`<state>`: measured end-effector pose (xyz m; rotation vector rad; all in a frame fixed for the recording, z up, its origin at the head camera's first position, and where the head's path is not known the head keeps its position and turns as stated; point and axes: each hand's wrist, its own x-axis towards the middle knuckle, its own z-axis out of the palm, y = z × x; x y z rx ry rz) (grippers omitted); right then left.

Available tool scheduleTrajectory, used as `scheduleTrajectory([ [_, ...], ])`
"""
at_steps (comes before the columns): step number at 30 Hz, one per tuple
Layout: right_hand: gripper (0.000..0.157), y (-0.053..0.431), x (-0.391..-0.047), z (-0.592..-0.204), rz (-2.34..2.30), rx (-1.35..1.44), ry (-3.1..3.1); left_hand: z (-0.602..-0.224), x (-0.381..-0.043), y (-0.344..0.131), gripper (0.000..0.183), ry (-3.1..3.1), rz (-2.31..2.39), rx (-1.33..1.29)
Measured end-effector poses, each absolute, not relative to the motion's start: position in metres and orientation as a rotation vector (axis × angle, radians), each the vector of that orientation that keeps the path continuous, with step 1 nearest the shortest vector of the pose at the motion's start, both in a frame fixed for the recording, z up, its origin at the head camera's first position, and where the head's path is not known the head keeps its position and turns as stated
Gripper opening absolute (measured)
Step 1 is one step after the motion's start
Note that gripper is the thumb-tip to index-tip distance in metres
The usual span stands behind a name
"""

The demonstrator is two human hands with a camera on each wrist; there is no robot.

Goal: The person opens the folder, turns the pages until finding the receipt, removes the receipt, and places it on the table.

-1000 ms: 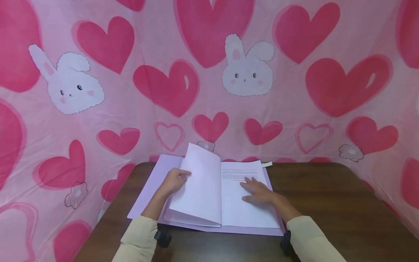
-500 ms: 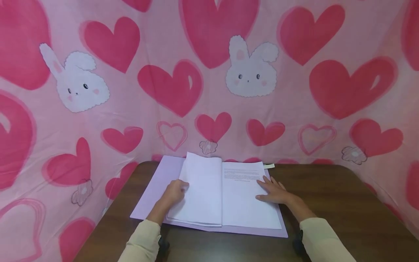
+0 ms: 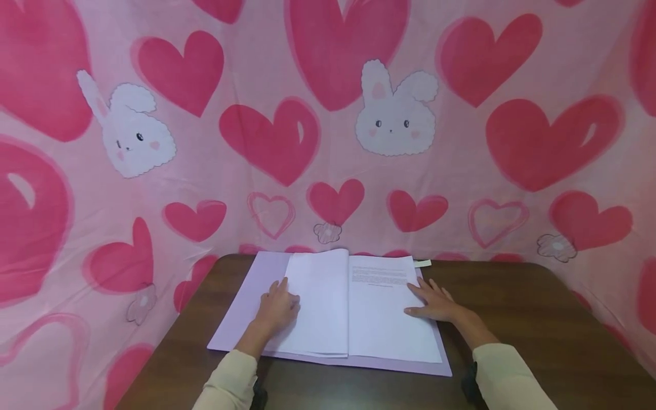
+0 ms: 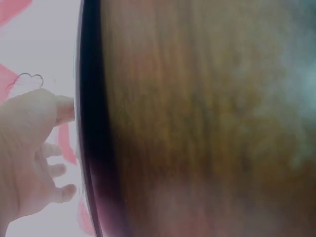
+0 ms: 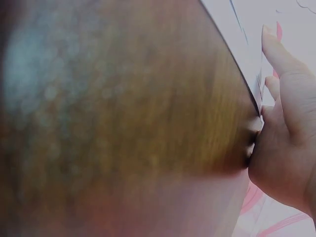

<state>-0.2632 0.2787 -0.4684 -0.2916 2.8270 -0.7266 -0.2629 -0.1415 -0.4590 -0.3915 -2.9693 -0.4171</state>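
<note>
Papers [image 3: 335, 310] are lying open in a lilac folder [image 3: 243, 302] on the table [image 3: 517, 319]; the left hand [image 3: 278, 308] is resting at the edge of the left page [image 3: 323, 299], fingers loosely extended, while the right hand [image 3: 434, 302] is lying spread on the right page [image 3: 384, 324]

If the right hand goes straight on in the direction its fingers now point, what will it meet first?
The right hand would probably reach the printed lines on the right page first; whether it touches that page is hard to judge.
</note>
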Motion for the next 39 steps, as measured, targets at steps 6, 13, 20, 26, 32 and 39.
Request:
scheduleTrajectory([
  [6, 0.102, 0.279, -0.261, -0.466, -0.743, -0.293, 2.822, -0.46, -0.261, -0.135, 0.048, -3.08, -0.368, -0.448],
  [13, 0.102, 0.279, -0.261, -0.467, -0.75, -0.305, 2.818, -0.457, -0.257, -0.124, 0.06, -3.115, -0.404, -0.572],
  [20, 0.103, 0.278, -0.26, -0.464, -0.781, -0.307, 2.804, -0.455, -0.254, -0.107, 0.065, -3.107, -0.401, -0.745],
  [26, 0.103, 0.277, -0.259, -0.465, -0.788, -0.302, 2.804, -0.457, -0.252, -0.089, 0.067, -3.117, -0.429, -0.798],
  [32, 0.103, 0.277, -0.26, -0.468, -0.789, -0.293, 2.8, -0.458, -0.252, -0.075, 0.067, -3.119, -0.437, -0.829],
  [39, 0.104, 0.278, -0.261, -0.466, -0.781, -0.284, 2.797, -0.456, -0.251, -0.065, 0.072, -3.168, -0.357, -0.818],
])
